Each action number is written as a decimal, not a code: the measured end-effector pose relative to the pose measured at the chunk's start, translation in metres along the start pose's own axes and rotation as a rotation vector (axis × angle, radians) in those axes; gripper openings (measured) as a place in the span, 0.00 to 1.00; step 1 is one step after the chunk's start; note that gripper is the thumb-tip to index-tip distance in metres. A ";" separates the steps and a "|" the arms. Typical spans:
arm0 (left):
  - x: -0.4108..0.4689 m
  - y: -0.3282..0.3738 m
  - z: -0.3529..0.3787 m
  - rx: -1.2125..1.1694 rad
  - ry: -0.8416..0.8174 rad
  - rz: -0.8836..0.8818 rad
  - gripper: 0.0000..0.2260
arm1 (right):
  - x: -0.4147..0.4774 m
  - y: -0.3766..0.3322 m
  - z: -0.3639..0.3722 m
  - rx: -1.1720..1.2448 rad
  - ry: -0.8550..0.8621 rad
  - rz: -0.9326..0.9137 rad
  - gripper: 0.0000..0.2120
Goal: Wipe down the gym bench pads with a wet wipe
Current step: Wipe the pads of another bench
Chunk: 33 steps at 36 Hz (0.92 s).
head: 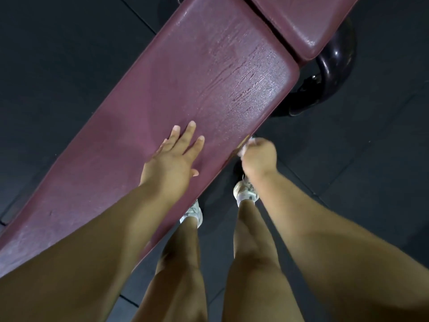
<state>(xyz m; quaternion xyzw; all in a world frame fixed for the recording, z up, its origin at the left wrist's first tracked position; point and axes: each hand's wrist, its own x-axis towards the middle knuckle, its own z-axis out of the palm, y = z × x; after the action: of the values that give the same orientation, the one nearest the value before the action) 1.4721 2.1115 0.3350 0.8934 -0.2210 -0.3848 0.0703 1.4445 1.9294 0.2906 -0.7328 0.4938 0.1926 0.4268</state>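
A long maroon bench pad runs diagonally from lower left to upper right, with wet streaks glistening on its upper half. A second, shorter maroon pad adjoins it at the top right across a narrow gap. My left hand lies flat on the long pad, fingers spread, holding nothing. My right hand is closed at the pad's near side edge, gripping a crumpled white wet wipe that only peeks out between the fingers and presses against the pad's side.
A black curved metal frame tube of the bench sticks out under the gap between the pads at the right. Dark rubber floor tiles surround the bench. My bare legs and white shoes stand close beside the pad's near edge.
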 end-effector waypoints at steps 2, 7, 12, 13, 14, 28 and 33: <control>0.002 -0.003 0.003 -0.005 0.009 0.028 0.31 | 0.026 -0.013 -0.010 -0.003 0.091 -0.021 0.14; 0.002 -0.003 0.007 -0.083 0.038 0.029 0.32 | 0.035 -0.028 -0.017 0.000 0.158 -0.026 0.17; 0.002 -0.004 0.010 -0.137 0.078 0.039 0.32 | -0.031 0.019 0.028 -0.098 0.025 -0.031 0.15; 0.002 -0.005 0.010 -0.146 0.082 0.051 0.32 | -0.047 0.028 0.035 -0.106 -0.071 -0.016 0.14; 0.001 -0.007 0.009 -0.153 0.085 0.065 0.32 | -0.060 0.037 0.041 -0.117 -0.162 0.000 0.14; -0.110 -0.052 0.057 -0.116 0.138 -0.239 0.25 | -0.050 0.019 0.033 -0.061 0.078 -0.125 0.15; -0.128 -0.060 0.075 -0.045 0.011 -0.238 0.29 | -0.108 0.063 0.078 -0.098 -0.024 -0.175 0.13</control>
<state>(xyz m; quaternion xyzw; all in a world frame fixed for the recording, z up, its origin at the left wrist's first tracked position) 1.3610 2.2262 0.3490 0.9135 -0.1043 -0.3905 0.0453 1.3521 2.0436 0.2954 -0.7906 0.4127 0.1873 0.4117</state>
